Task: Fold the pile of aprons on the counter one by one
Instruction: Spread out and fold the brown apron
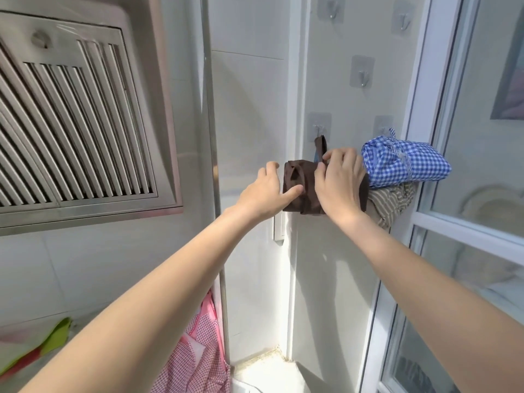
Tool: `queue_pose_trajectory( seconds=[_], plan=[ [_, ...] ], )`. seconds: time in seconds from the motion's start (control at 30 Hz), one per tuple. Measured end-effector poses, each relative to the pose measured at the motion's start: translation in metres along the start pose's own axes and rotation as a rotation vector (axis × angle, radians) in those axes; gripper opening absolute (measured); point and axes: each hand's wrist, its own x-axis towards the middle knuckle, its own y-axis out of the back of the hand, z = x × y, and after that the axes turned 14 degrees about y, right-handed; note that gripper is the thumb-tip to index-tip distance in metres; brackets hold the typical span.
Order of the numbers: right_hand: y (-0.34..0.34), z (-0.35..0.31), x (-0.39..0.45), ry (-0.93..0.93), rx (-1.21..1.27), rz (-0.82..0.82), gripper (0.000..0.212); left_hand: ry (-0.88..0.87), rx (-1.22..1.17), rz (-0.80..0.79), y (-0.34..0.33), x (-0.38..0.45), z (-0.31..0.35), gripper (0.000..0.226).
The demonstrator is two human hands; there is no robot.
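head: we see the folded brown apron (302,191) against the wall between both hands | left hand (268,191) open, thumb touching the bundle's left side | right hand (338,180) pinches its strap below a hook (319,129) | blue checked apron (405,163) folded, just right of right hand | pink checked apron (198,355) below left arm

Looked like a home kitchen: steel range hood (76,123) on the left, white tiled wall (246,114), stick-on wall hooks (361,73), and aprons like the blue gingham one (405,163) around.
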Motion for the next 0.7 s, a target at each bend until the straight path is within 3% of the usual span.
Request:
queue_pose_trajectory(
  seconds=[0.17,0.23,0.47,0.6,0.7],
  plan=[
    [0.008,-0.068,-0.003,0.129,0.096,0.007,0.022,-0.026,0.009,-0.009,0.027,-0.028,-0.042,0.057],
    [0.002,-0.115,-0.013,0.180,0.176,-0.070,0.023,-0.005,0.053,-0.046,0.045,-0.046,-0.080,0.052],
    [-0.063,-0.287,-0.110,0.184,0.304,-0.839,0.024,0.269,0.120,-0.237,0.089,-0.131,-0.267,0.048],
    [-0.104,-0.349,-0.196,0.265,0.394,-1.319,0.037,0.486,0.164,-0.398,0.080,-0.183,-0.366,0.039],
    [-0.126,-0.360,-0.248,0.266,0.344,-1.603,0.038,0.553,0.191,-0.521,0.065,-0.210,-0.411,0.034]
  ],
)
